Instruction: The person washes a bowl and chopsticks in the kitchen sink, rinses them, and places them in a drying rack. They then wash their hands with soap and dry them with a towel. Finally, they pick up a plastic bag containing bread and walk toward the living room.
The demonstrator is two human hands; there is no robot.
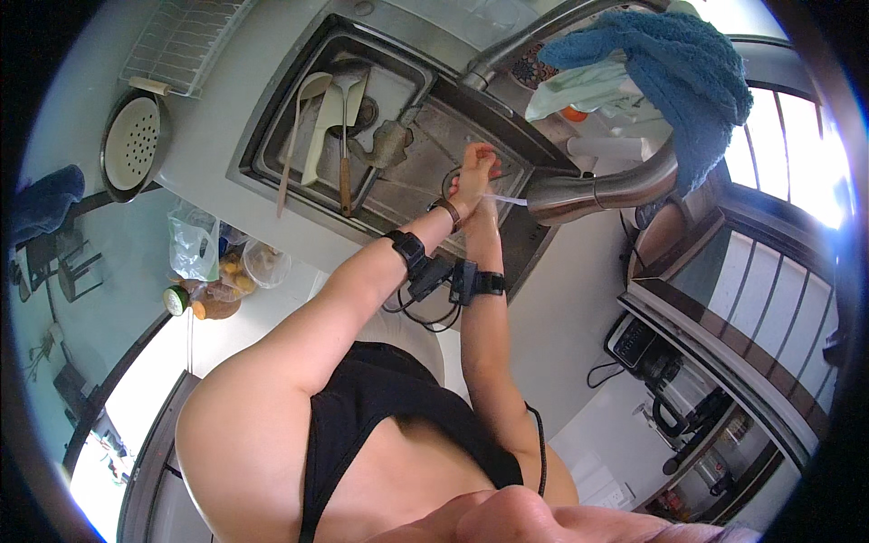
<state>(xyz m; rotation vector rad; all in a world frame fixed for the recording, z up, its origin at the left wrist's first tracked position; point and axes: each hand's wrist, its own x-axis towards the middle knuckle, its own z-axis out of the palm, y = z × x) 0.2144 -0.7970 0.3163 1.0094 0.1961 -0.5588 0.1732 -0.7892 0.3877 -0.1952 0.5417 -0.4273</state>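
Note:
My left hand (pixel 474 178), with a brown-strapped watch on its wrist, crosses over my right hand (pixel 490 203) above the right side of the metal sink (pixel 414 197). They touch, and the left hides much of the right, so the finger positions are unclear. From the tip of the metal faucet (pixel 567 199) a thin stream of water (pixel 506 199) runs onto them. I see no object in either hand. A crumpled, wet greyish cloth or scrubber (pixel 390 144) lies on the sink's divider, left of my hands.
Across the left basin lie a wooden spoon (pixel 290 149), a pale spatula (pixel 317 146) and a wooden-handled utensil (pixel 345 170). A blue towel (pixel 692 75) drapes over the faucet's arch. A colander (pixel 134 144) and a wire dish rack (pixel 180 47) stand left; a coffee maker (pixel 669 373) stands right.

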